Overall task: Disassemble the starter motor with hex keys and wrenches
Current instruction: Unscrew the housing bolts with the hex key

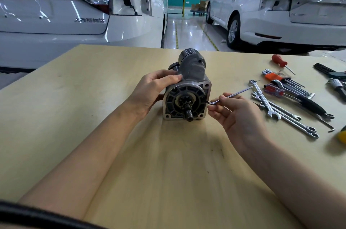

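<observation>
The starter motor (189, 88) lies on its side in the middle of the wooden table (93, 97), its flanged nose and pinion gear (184, 102) facing the person. The left hand (153, 91) wraps the housing just behind the flange, fingers curled over the top. The right hand (237, 114) pinches a hex key (231, 95) near its bend, the short leg meeting the flange's right side; whether the tip is seated in a screw head cannot be told.

The step looks like loosening a nose-housing screw. It would go best with the short leg pushed fully home and square before turning, while the left hand braces against roll.

The long arm points away from the grip toward the combination wrenches (277, 107) and screwdrivers (292, 91) close beyond it, so upward sweep is freer than outward. Toward the person the tabletop offers open room, and the table edges lie well off.
</observation>
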Tool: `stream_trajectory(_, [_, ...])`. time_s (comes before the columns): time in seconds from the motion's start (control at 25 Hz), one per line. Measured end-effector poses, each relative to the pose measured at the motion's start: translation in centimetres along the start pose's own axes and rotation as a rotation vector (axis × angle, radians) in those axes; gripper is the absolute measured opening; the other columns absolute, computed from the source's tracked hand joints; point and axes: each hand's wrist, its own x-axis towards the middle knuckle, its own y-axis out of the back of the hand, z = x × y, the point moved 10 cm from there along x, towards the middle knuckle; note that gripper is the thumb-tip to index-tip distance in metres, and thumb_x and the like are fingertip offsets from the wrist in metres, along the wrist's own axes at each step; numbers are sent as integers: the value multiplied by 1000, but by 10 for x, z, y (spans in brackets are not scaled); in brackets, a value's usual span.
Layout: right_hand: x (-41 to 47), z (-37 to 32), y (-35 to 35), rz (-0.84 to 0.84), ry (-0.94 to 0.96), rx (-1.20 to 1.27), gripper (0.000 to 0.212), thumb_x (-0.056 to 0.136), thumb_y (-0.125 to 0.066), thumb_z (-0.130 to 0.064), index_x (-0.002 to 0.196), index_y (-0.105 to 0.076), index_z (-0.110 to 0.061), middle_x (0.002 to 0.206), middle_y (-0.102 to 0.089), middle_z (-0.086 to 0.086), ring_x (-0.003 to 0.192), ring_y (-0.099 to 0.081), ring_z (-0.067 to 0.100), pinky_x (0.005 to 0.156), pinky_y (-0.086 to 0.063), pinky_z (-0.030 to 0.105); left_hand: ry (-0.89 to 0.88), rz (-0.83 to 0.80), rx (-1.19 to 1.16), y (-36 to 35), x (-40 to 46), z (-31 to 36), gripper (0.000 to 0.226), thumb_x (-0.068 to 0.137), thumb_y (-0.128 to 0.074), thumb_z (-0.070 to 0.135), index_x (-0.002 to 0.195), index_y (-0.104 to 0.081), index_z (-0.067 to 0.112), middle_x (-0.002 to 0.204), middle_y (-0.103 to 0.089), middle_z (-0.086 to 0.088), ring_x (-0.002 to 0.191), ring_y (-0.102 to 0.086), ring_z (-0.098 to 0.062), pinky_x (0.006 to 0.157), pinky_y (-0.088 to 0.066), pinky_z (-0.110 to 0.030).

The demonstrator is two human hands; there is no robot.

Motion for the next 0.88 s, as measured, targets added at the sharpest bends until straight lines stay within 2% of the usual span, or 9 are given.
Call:
stream_trajectory(0.12, [0,1,1,-2,-11,18,17,92,-45,9,86,-49,-6,56,-62,8,50,-65,19,51,-54,25,0,-4,-4,-1,0,0,40,75,-70,27,111,-68,8,98,-69,-4,87,-66,-13,74,-54,-29])
stream_trajectory(0.44, [3,3,1,3,-24,32,17,92,-44,9,87,-48,-6,58,-64,10,51,-65,21,52,-55,26,12,5,-11,0,0,0,43,70,-71,30,108,-69,10,95,-69,-3,86,-66,-14,77,-54,-31])
stream_trajectory(0.6, [2,5,2,5,-30,70,15,93,-47,9,88,-48,-6,60,-64,12,55,-67,23,54,-55,26,7,6,-12,0,0,0,32,78,-72,25,107,-69,11,94,-69,-2,86,-66,-13,76,-54,-31])
stream_trajectory(0.76, [-3,-8,-3,-48,109,-31,11,92,-53,5,90,-51,-5,65,-66,10,63,-70,25,62,-57,29,6,20,-9,0,-1,1,42,71,-71,29,108,-70,9,96,-70,-2,87,-65,-12,77,-54,-31])
stream_trajectory(0.88, [-12,-29,-17,-122,385,-361,14,91,-59,1,96,-57,-12,70,-66,0,63,-70,20,63,-57,27,7,23,-9,0,-1,1,42,70,-71,30,107,-70,10,96,-70,-2,86,-65,-12,77,-54,-31])
